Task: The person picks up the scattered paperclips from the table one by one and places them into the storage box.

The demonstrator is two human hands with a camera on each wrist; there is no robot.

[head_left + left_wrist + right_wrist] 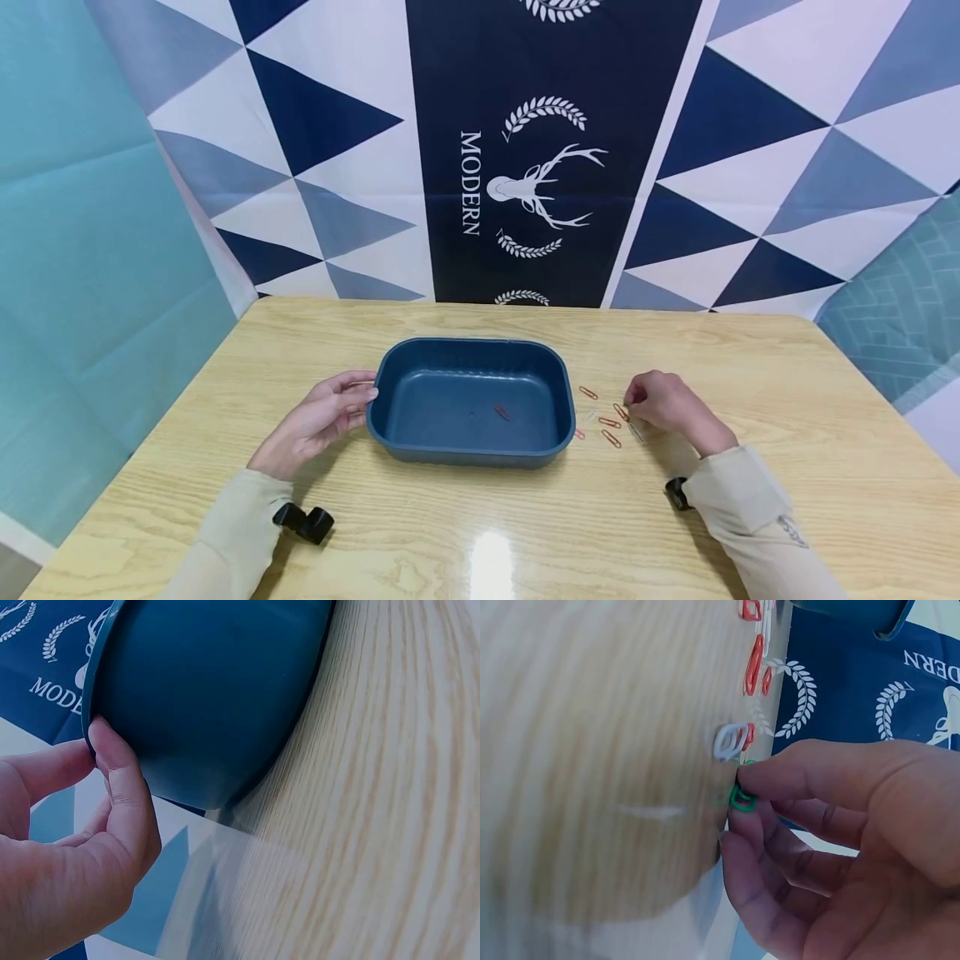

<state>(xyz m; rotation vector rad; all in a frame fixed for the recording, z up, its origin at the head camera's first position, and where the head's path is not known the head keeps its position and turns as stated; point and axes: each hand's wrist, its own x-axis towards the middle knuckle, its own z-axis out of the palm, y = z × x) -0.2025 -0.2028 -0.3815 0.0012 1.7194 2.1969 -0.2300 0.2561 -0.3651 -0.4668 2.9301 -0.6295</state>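
A dark blue plastic basin stands on the table. My left hand pinches its left rim between thumb and fingers, as the left wrist view shows. One red paper clip lies on the basin floor. To the right of the basin, my right hand is down at the tabletop. In the right wrist view its thumb and fingertips pinch a green paper clip. Close by lie several red paper clips, a white paper clip and a pink one near the basin's wall.
The wooden table meets a patterned cloth backdrop at its far edge. Teal cloth hangs on the left. Black wrist mounts sit on both sleeves.
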